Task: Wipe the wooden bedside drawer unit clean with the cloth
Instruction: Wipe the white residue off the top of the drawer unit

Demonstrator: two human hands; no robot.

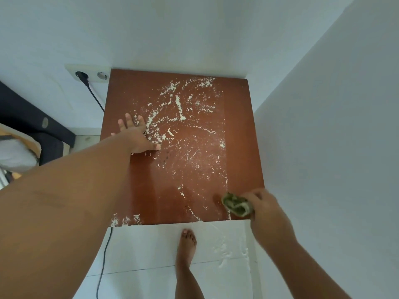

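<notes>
Reddish-brown wood fills the middle of your view: the one bedside drawer unit [239, 126], seen from above, stands in a corner with its back edge against the white rear wall [172, 39] and its right side close to a second white wall [334, 137]. White powder [179, 108] lies scattered in streaks and specks over most of the top, thickest toward the back and centre, with a small patch at the front left edge; a strip down the right side looks bare. Your one cloth [236, 205], green and bunched up, sits at the front right corner of the top, where your right hand [265, 210] grips it with curled fingers. Your left hand [136, 134] lies flat on the top near its left edge, fingers spread and straight, palm down. Below the front edge, one bare foot [186, 242] stands on the white floor tiles [146, 244], and more powder [224, 249] is smeared on the tiles to its right. Left of the unit, a wall plate [90, 75] carries two sockets; one black plug [82, 75] fills the left one, and its single black cable [95, 98] runs down beside the unit. A dark bed [26, 117] shows at the far left.
</notes>
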